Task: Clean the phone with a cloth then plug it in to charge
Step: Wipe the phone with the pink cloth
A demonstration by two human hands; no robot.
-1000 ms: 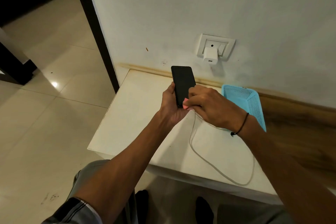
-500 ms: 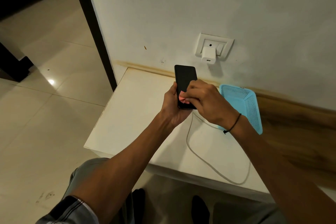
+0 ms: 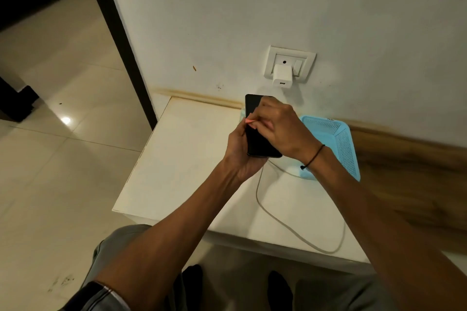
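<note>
Above the white table (image 3: 177, 159), the phone (image 3: 255, 139) stands lengthwise, top end toward the wall, screen dark. Left hand (image 3: 238, 156) curls round its lower edge; right hand (image 3: 280, 126) pinches a pink cloth (image 3: 250, 120) (barely showing) against the glass.

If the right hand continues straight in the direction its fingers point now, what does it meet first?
The right hand points left across the phone, pressing a pink cloth on the screen. Beyond the phone's left edge its way looks free; depth is unclear.
</note>
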